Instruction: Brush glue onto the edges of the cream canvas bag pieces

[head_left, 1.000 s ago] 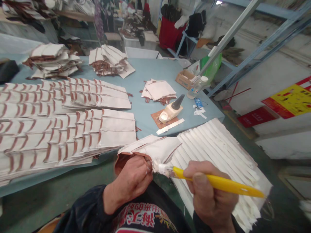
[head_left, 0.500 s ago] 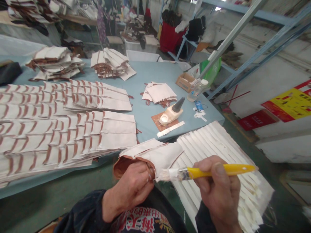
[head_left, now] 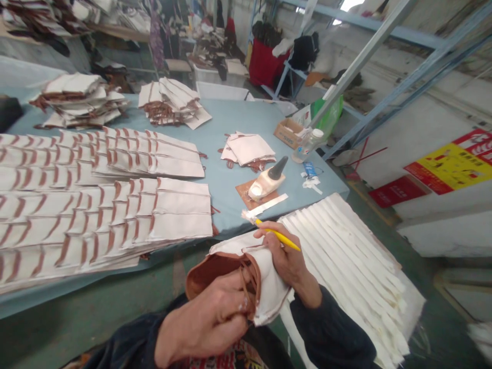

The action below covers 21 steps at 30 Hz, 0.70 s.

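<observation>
A white, tube-shaped piece with a brown leather-like lining hangs over my lap, its brown mouth toward me. My left hand is closed on the brown rim and thin brown straps at that mouth; its fingertips are partly hidden inside. Wrapped round a yellow-handled brush, my right hand also rests against the white outer side of the piece. The brush's pale bristles point up and left, over the table edge, close to a white strip.
A cream container with a dark cone lies on a brown board on the blue table. Overlapping rows of white pieces with brown edges fill the left. White strips lie to my right. A plastic bottle stands near a cardboard box.
My right hand has moved left and up with the brush, from beside the piece's rim onto its white side. The piece has turned and its brown mouth shows wider. The view has shifted slightly.
</observation>
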Motion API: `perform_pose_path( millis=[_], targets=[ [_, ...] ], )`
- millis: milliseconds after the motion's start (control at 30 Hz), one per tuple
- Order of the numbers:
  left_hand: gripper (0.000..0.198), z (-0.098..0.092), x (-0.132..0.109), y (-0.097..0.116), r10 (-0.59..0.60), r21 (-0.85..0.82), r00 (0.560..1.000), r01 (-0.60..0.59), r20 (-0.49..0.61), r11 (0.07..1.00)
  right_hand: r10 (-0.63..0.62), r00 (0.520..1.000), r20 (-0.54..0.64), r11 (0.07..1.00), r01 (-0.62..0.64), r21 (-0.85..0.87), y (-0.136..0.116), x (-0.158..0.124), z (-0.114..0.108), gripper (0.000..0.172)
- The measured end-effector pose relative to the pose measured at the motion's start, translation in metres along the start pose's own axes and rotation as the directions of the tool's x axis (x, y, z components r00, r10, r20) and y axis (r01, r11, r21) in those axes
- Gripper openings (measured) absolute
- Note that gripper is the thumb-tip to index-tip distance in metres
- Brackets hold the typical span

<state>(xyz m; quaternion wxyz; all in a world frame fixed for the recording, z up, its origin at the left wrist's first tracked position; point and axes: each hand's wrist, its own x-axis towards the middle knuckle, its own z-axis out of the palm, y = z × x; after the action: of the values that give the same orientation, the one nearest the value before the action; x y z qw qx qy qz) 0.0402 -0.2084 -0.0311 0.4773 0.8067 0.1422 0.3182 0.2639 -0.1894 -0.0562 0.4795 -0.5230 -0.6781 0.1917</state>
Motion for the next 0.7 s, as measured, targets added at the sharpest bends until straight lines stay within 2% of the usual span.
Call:
perform_pose_path(
  millis=[133, 200, 300, 367, 400, 467, 533, 633, 700],
  targets=[
    [0.026, -0.001, 0.006, 0.004, -0.076, -0.17, 0.997, 0.073, -0.012, 0.983, -0.029, 0.983, -0.183, 0.997, 0.016, -0.072, 0.002, -0.011, -0.005, 0.024],
    [0.022, -0.006, 0.008, 0.006, -0.203, -0.275, 0.979, 0.199, 0.013, 0.941, -0.035, 0.957, -0.288, 0.993, 0.0, -0.122, 0.001, -0.014, -0.01, 0.023],
    [0.013, -0.024, 0.004, 0.003, -0.428, -0.379, 0.889, 0.457, 0.164, 0.805, -0.07, 0.914, -0.4, 0.981, -0.01, -0.194, -0.006, -0.015, -0.021, 0.021],
    [0.024, -0.04, -0.001, -0.002, -0.522, -0.365, 0.822, 0.569, 0.228, 0.737, -0.113, 0.904, -0.413, 0.968, 0.007, -0.25, -0.012, -0.016, -0.028, 0.021],
    [0.031, -0.047, -0.004, -0.005, -0.555, -0.33, 0.801, 0.599, 0.226, 0.73, -0.132, 0.906, -0.403, 0.961, 0.017, -0.277, -0.015, -0.017, -0.031, 0.021],
    [0.037, -0.058, -0.01, -0.008, -0.608, -0.217, 0.781, 0.624, 0.139, 0.751, -0.155, 0.911, -0.382, 0.945, 0.025, -0.325, -0.021, -0.02, -0.035, 0.02],
    [0.035, -0.062, -0.014, -0.009, -0.599, -0.078, 0.8, 0.596, -0.027, 0.799, -0.173, 0.911, -0.375, 0.932, 0.028, -0.362, -0.024, -0.022, -0.036, 0.021],
    [0.033, -0.055, -0.009, -0.005, -0.425, 0.088, 0.854, 0.469, -0.3, 0.879, -0.22, 0.91, -0.352, 0.906, 0.056, -0.421, -0.028, -0.021, -0.033, 0.022],
    [0.033, -0.048, 0.002, 0.0, -0.324, 0.129, 0.873, 0.392, -0.365, 0.911, -0.261, 0.912, -0.316, 0.889, 0.1, -0.446, -0.031, -0.018, -0.029, 0.022]
  ],
)
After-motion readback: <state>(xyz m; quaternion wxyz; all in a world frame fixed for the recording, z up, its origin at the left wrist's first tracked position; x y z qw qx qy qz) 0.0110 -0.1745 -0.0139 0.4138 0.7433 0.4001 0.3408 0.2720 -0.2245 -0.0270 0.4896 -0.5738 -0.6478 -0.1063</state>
